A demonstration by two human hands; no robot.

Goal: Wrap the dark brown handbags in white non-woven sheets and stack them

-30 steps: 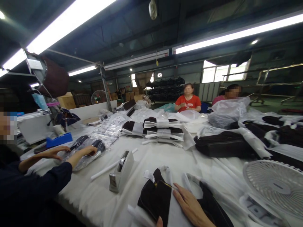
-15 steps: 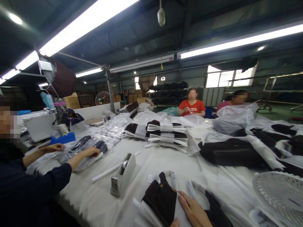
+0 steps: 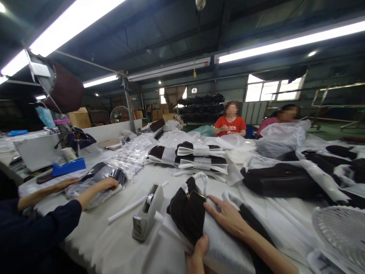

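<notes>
A dark brown bag (image 3: 186,213) with a gold zip and white paper-wrapped handles lies half wrapped in white sheeting (image 3: 219,247) on the white table (image 3: 114,243) right in front of me. My right hand (image 3: 228,219) rests flat on it, fingers stretched out toward the zip. My left hand (image 3: 196,255) shows only at the bottom edge, its thumb pressed on the wrapping at the bag's near end, gripping it from below. The rest of its fingers are hidden.
A grey tape dispenser (image 3: 146,213) stands just left of the bag, beside a white tube (image 3: 128,207). At left a co-worker's hands (image 3: 105,184) press a plastic-bagged dark item. Wrapped bags (image 3: 199,156) are stacked mid-table; a white fan (image 3: 342,232) lies right. Two people (image 3: 230,123) sit opposite.
The dark bag has come up and nearer to me. My left thumb now grips its near end, and my right hand lies further up the bag. The view tilted slightly.
</notes>
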